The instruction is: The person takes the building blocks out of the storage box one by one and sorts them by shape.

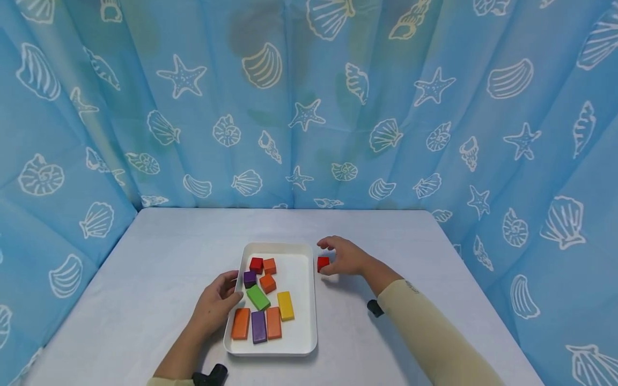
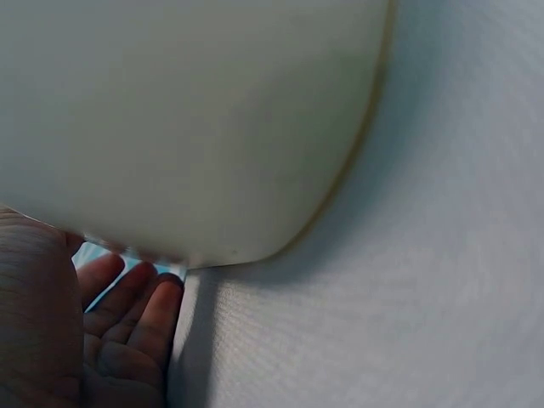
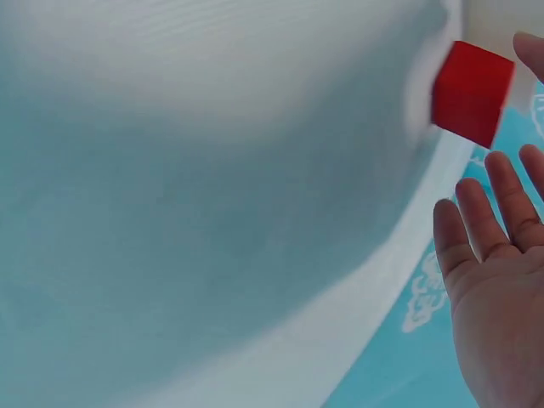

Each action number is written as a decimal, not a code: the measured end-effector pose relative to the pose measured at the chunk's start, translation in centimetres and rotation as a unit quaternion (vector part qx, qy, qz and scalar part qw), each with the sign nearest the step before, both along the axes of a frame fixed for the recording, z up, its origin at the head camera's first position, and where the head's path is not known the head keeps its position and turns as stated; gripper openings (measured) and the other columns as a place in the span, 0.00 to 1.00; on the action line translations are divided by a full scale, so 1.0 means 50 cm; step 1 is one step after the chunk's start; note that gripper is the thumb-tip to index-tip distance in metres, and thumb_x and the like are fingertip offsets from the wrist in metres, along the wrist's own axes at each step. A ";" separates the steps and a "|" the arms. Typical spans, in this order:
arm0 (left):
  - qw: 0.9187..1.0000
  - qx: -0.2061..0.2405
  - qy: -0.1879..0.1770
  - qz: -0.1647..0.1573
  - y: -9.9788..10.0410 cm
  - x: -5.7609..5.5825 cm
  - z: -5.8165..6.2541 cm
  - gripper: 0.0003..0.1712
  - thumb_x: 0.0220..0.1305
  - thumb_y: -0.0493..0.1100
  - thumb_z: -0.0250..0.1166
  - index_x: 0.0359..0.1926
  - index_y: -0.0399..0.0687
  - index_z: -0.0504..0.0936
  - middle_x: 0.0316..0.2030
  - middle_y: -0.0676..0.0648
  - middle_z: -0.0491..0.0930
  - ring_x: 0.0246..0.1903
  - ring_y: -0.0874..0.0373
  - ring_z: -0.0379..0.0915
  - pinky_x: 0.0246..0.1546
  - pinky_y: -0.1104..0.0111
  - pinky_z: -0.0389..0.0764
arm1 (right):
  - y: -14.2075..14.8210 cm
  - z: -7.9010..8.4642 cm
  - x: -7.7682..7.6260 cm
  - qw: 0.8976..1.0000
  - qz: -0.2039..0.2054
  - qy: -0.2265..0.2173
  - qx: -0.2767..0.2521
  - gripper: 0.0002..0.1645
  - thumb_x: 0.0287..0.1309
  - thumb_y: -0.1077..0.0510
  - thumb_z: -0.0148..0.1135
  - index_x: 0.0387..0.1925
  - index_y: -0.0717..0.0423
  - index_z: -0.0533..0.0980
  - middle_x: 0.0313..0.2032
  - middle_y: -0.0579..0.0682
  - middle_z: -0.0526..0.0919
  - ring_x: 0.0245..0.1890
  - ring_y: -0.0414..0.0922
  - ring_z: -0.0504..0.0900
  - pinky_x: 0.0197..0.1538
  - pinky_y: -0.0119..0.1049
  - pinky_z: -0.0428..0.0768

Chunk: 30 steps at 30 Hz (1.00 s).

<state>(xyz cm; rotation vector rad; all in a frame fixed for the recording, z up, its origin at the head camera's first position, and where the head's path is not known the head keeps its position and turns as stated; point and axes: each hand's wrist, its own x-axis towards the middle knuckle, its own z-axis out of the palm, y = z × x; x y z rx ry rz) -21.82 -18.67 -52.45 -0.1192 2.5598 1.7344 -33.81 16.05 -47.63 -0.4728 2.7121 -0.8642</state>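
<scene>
A white rectangular tray [image 1: 301, 300] lies on the table with several coloured blocks inside. My left hand [image 1: 214, 303] grips its left side, thumb over the rim and fingers by the outer wall. In the left wrist view the tray's wall [image 2: 195, 127] fills the upper left, and the left hand's fingers [image 2: 153, 319] show below it. Right of the tray, a red cube [image 1: 323, 262] stands on the table. My right hand [image 1: 345, 257] is spread around that cube, thumb on the near side. The right wrist view shows the red cube [image 3: 473, 93] between thumb and extended fingers [image 3: 480, 221].
In the tray, a red cube [image 1: 256, 265], orange cubes [image 1: 269, 266] and a purple cube [image 1: 249, 279] sit toward the far end. Longer green [image 1: 258, 297], yellow [image 1: 285, 306], orange and purple blocks lie nearer. A blue shell-patterned curtain [image 1: 289, 134] hangs behind the white-covered table [image 1: 169, 252].
</scene>
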 end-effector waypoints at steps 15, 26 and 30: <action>1.000 0.012 0.012 -0.005 -0.006 0.002 -0.005 0.32 0.72 0.39 0.65 0.75 0.41 0.71 0.72 0.37 0.73 0.70 0.40 0.71 0.70 0.49 0.72 | -0.095 0.043 0.013 0.999 0.043 0.019 -0.027 0.39 0.56 0.52 0.82 0.68 0.47 0.76 0.65 0.49 0.78 0.62 0.54 0.76 0.62 0.53 0.84; 1.000 0.021 0.006 -0.006 -0.007 -0.003 -0.011 0.33 0.72 0.40 0.66 0.75 0.41 0.70 0.73 0.38 0.73 0.71 0.41 0.71 0.70 0.50 0.72 | -0.203 0.040 0.032 0.992 0.123 -0.007 -0.021 0.30 0.59 0.53 0.80 0.62 0.48 0.81 0.57 0.45 0.83 0.57 0.46 0.80 0.57 0.42 0.86; 1.000 0.021 0.007 -0.008 -0.010 -0.003 -0.008 0.33 0.73 0.40 0.65 0.75 0.41 0.71 0.73 0.38 0.73 0.71 0.40 0.70 0.70 0.50 0.72 | -0.233 0.034 0.051 0.987 0.161 -0.024 0.001 0.28 0.56 0.54 0.81 0.59 0.46 0.82 0.50 0.39 0.84 0.53 0.39 0.81 0.54 0.35 0.86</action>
